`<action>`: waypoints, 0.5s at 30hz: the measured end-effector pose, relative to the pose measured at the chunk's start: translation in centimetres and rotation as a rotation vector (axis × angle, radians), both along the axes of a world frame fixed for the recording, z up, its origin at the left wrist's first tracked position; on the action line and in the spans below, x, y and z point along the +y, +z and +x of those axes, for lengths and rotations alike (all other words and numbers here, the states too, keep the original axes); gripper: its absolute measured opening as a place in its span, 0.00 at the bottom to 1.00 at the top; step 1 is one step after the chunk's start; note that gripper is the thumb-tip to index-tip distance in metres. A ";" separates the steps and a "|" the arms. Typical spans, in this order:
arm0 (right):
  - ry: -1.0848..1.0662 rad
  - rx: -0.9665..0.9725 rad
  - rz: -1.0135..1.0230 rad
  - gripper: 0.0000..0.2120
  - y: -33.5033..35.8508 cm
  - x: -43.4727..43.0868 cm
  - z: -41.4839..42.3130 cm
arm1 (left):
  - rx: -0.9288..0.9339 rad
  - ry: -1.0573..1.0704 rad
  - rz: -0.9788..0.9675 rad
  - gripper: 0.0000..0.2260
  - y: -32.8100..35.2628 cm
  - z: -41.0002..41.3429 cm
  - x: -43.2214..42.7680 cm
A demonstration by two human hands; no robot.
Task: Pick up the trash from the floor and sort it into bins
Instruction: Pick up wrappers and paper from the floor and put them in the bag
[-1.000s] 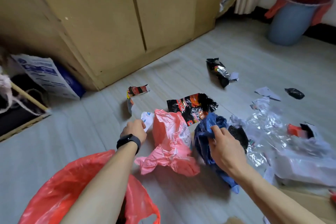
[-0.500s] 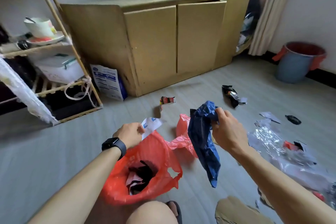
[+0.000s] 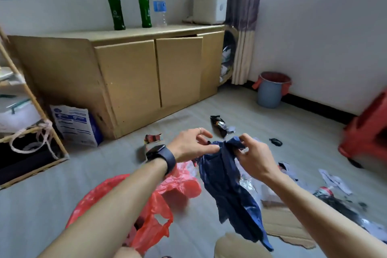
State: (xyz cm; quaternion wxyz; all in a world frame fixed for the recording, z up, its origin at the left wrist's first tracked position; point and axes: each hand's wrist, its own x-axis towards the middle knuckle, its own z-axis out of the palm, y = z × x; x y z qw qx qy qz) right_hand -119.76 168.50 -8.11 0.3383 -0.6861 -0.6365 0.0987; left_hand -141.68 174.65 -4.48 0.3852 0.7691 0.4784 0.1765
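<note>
Holding a dark blue plastic bag off the floor, both hands work at its bunched top edge. The left hand pinches the bag's upper rim between thumb and forefinger, the remaining fingers fanned loosely above the pinch; a ring shows on one finger and a dark watch sits on the wrist. The right hand grips the same rim just to the right of the left pinch, fingers curled around a fold of the plastic. The two grips lie close together, with a short twist of blue plastic between them. Below the grip the bag hangs crumpled and slack, its lower end clear of the floor. Beneath and to the left of the grip, a red plastic bag lies open on the floor, partly hidden by the left forearm. To the right of the grip, scattered litter lies on the floor: torn paper and clear film, blurred. Beyond the grip lie a black foil wrapper and a small red-and-black wrapper scrap. Far beyond and to the right, a blue bin with a red liner stands against the wall.
</note>
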 end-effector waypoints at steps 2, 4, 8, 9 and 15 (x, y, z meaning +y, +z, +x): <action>-0.008 0.136 -0.023 0.06 0.2 -0.9 1.5 | 0.006 -0.073 -0.014 0.30 -0.8 4.3 -1.4; -0.012 0.241 -0.052 0.07 0.0 -1.5 2.7 | 0.107 -0.076 0.107 0.26 -2.5 7.1 -2.0; -0.043 0.253 -0.101 0.11 -0.6 -2.7 6.5 | 0.198 -0.045 0.289 0.10 -5.1 8.4 -0.9; -0.055 0.214 -0.107 0.12 -0.7 -2.9 7.4 | 0.179 -0.046 0.268 0.07 -5.5 8.1 -0.3; -0.010 0.326 -0.313 0.18 -2.5 -2.6 10.7 | -0.019 -0.012 0.009 0.02 -7.1 7.4 1.7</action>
